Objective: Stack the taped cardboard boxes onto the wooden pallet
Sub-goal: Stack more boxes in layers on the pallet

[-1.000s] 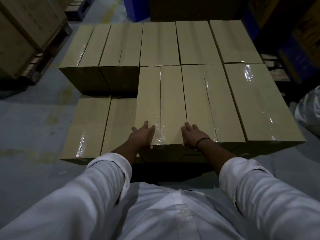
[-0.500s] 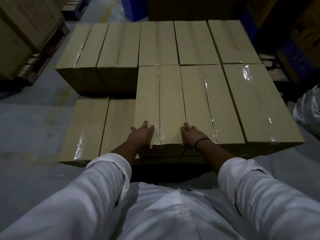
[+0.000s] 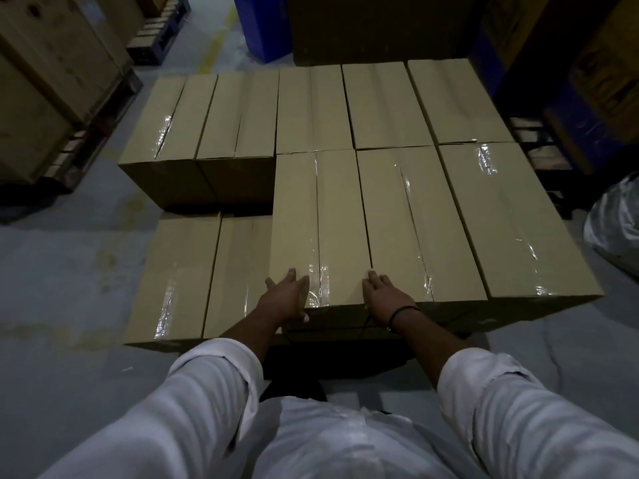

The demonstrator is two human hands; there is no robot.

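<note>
The left hand [image 3: 287, 299] and right hand [image 3: 384, 299] lie flat, uncurled, on the near top corners of a taped box [image 3: 320, 216]. 2 lower boxes [image 3: 176, 271] sit just left of the left hand; 2 level boxes [image 3: 415, 219] lie right of the right hand.

Dimly lit warehouse interior. A grey concrete floor [image 3: 69, 278] is marked with pale yellowish stains [image 3: 103, 257], and a faded yellow painted line [image 3: 215, 46] runs away at its far edge. At the floor's far left stands a large wooden crate [image 3: 45, 81] on a dark slatted base [image 3: 88, 146]. A blue container [image 3: 262, 25] and a tall dark carton [image 3: 373, 25] stand along the far edge. Brown cartons [image 3: 605, 77] sit on blue bases [image 3: 581, 133] at far right, near a shiny crumpled plastic bag [image 3: 615, 223].
</note>
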